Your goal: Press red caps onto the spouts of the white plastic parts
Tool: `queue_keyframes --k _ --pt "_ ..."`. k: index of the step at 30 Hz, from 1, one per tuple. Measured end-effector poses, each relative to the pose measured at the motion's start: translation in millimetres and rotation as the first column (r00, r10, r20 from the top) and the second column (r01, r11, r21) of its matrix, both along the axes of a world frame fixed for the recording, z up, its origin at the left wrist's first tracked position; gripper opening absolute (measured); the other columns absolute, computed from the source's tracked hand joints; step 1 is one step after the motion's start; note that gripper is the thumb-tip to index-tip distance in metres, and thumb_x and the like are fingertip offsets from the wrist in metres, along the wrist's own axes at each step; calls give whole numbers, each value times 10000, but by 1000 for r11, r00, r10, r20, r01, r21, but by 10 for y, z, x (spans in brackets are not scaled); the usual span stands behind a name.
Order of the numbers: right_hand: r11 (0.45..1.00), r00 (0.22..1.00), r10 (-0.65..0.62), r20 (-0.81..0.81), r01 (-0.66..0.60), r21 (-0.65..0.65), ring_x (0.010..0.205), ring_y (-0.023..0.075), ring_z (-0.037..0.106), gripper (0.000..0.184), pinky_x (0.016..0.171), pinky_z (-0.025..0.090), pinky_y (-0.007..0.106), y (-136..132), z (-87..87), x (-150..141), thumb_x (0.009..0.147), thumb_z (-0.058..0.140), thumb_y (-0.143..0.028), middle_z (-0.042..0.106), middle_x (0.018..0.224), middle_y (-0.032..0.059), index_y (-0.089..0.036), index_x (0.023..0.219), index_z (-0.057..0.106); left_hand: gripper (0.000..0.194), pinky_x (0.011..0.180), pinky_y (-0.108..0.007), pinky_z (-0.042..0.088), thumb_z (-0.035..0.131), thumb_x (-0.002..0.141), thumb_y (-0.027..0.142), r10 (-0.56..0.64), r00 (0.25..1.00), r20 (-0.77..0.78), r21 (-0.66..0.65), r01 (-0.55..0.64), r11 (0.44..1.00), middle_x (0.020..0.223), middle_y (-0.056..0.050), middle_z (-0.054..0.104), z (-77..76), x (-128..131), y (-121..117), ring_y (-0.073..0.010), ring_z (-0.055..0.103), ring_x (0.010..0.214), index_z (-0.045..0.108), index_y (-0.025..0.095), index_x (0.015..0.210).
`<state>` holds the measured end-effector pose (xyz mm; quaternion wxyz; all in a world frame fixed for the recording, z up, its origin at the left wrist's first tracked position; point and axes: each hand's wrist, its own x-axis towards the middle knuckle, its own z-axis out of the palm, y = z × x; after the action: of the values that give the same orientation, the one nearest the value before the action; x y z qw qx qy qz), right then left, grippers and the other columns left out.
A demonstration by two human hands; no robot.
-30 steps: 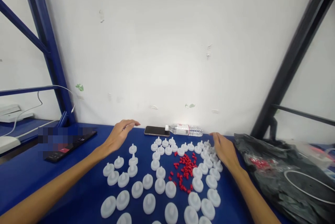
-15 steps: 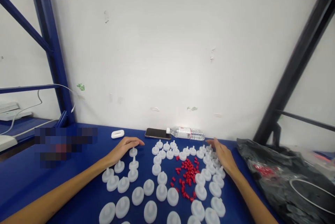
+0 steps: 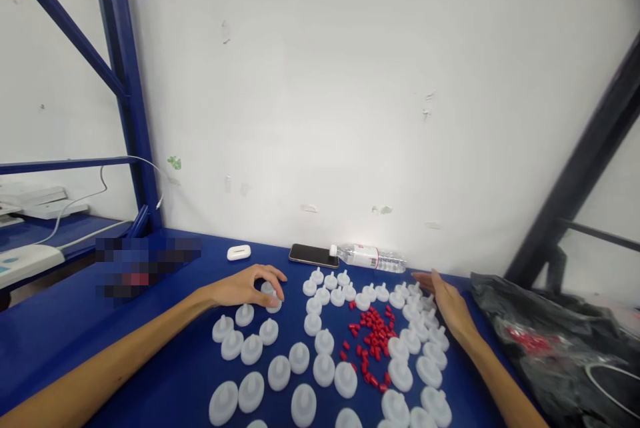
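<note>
— What lies nearest?

— White discs (image 3: 303,405), closer to you than any fingertip, on the blue table (image 3: 165,375). Most sit broad face down with stems up, likely because that wide base keeps them steady.

— And beyond those?

— Your left hand (image 3: 247,286) arches over two more discs, thumb and fingers bowed around them, a curve that seems to suit their round rims. Your fingers partly hide the contact, so I can't tell whether you're gripping. Between your hands, red caps (image 3: 377,331) lie loose, with discs around much of them.

— The other side?

— Your right hand (image 3: 453,308) is just beside the crowded discs, fingers apart, nothing visible in them. A black bag (image 3: 545,381) lies to their right.

— Farthest?

— Past your left fingertips, a white case (image 3: 239,253) and dark phone (image 3: 313,255); between both hands' fingers but farther back, a bottle (image 3: 367,256) on its side near the wall (image 3: 320,115).
</note>
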<state>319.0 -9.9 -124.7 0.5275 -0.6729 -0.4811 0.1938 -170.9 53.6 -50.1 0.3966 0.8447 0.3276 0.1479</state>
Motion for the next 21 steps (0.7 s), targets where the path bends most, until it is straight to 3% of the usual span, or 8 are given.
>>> queue_keyframes --k 4,10,15,21 --pt "999 998 50 -43 -49 13 1174 363 687 676 1121 435 472 -19 35 -47 892 398 -732 774 1177 131 -196 1022 789 271 1058 -383 403 724 849 487 -2 997 80 -30 5 1000 1353 -58 642 -33 -1 -6 -342 536 1280 821 285 1002" --pt "988 982 155 -104 -151 41 1231 339 658 712 1155 407 475 -23 51 -152 901 402 -767 762 1221 102 -199 1086 789 490 1165 -425 316 379 976 435 37 938 345 -100 -3 995 1333 -63 682 -86 35 -27 -348 517 1329 807 224 1087" --pt "975 967 221 -130 -215 60 1263 322 638 686 1182 366 493 -35 69 -249 901 418 -777 756 1236 89 -241 1100 797 511 1171 -467 309 337 1005 412 129 869 478 -153 -62 986 1337 -88 691 -175 151 -100 -348 514 1349 770 198 1172" --pt "964 951 266 -156 -262 46 1285 307 622 645 1190 358 501 -18 69 -349 921 404 -770 740 1271 77 -291 1114 791 479 1159 -482 306 349 1013 388 180 829 529 -181 -98 979 1290 -90 705 -285 216 -112 -346 543 1306 774 201 1130"
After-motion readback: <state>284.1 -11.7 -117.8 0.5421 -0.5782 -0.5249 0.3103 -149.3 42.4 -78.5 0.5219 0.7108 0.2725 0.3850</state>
